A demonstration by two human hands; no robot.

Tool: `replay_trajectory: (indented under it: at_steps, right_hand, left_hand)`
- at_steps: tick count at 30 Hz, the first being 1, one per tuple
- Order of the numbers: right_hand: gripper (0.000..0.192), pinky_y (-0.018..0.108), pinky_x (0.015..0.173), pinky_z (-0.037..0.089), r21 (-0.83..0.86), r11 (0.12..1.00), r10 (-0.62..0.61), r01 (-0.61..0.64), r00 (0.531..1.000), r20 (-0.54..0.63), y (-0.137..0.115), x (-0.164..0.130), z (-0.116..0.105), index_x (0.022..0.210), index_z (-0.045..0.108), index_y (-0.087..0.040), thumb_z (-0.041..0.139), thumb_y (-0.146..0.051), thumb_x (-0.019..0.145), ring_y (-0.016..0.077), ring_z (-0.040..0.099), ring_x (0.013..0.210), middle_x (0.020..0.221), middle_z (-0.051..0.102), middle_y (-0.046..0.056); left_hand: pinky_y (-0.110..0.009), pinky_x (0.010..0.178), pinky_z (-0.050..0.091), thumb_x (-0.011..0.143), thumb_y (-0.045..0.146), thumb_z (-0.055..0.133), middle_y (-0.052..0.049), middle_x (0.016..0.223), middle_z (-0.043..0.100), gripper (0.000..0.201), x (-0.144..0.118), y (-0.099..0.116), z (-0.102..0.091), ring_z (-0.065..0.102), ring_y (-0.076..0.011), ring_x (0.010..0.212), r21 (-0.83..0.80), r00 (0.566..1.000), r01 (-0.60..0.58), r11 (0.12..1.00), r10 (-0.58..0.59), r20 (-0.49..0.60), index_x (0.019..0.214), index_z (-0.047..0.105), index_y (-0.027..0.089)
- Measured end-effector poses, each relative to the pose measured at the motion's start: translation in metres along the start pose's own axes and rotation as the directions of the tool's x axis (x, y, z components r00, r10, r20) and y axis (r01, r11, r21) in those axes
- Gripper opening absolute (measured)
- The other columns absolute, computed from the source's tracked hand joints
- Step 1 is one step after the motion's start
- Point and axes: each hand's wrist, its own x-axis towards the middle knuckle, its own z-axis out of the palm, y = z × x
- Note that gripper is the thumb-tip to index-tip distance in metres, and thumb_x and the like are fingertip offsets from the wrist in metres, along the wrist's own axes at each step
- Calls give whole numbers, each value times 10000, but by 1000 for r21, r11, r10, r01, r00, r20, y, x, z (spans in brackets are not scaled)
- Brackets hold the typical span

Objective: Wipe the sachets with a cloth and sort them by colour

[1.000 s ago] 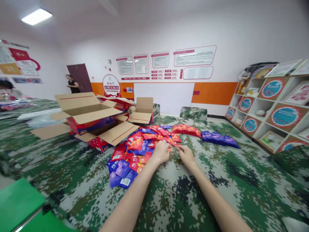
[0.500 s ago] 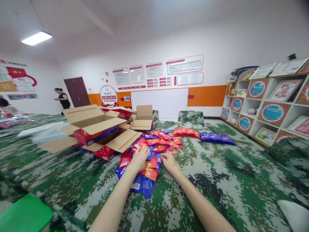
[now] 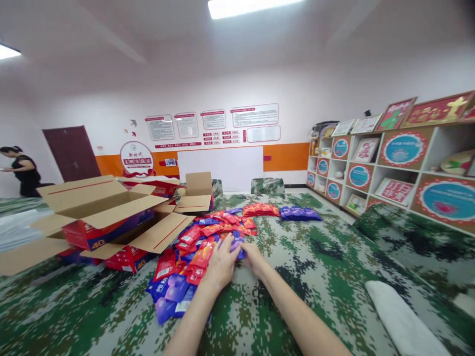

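Note:
A purple packet [image 3: 238, 241] is between my two hands at the right edge of a loose pile of packets. My left hand [image 3: 221, 263] lies over the pile, its fingers and thumb closed on this packet. From the other side, my right hand [image 3: 254, 259] pinches the packet's lower right edge; its fingertips are partly hidden. The pile mixes red packets [image 3: 190, 234] and purple packets [image 3: 173, 289], lying at odd angles and overlapping. Farther back, a row of overlapping red packets [image 3: 261, 209] lies beside a row of purple packets [image 3: 300, 213].
Opened cardboard boxes [image 3: 111, 205] are stacked left of the pile, flaps spread wide. A smaller open box [image 3: 198, 190] stands behind it. Camouflage cloth [image 3: 297, 277] covers the table. A white object [image 3: 401, 316] lies at the right. A person [image 3: 23, 170] stands far left, near shelves opposite [image 3: 426, 165].
My view has turned right, so the boxes and pile sit farther left. My hands have come together at the pile's right side, both now on one purple packet.

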Motion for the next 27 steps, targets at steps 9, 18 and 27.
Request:
replay_trajectory:
  at_steps: [9, 18, 27]
  right_hand:
    - [315, 219, 487, 329, -131, 991, 27, -20, 998, 57, -58, -35, -95, 565, 617, -124, 697, -429, 590, 95, 455, 448, 503, 578, 1]
    - [387, 200, 474, 282, -286, 957, 88, -42, 985, 151, -82, -70, -159, 606, 637, -131, 670, -515, 644, 82, 423, 438, 517, 572, -15]
    - [392, 243, 550, 361, -311, 950, -22, 39, 998, 58, -89, -66, -208, 720, 718, -128, 690, -509, 636, 129, 514, 526, 607, 649, 22]
  left_hand:
    - [-324, 730, 519, 759, 390, 643, -113, 947, 654, 364, 67, 41, 73, 656, -215, 840, -922, 771, 331, -201, -505, 387, 1017, 583, 141]
    - [-230, 466, 478, 659, 243, 737, -18, 572, 617, 204, 113, 76, 126, 592, -137, 470, -864, 720, 292, -411, -500, 481, 676, 576, 119]
    - [-238, 527, 501, 702, 293, 713, -2, 598, 619, 215, 154, 95, 163, 604, -131, 505, -863, 697, 227, -451, -544, 467, 700, 565, 138]
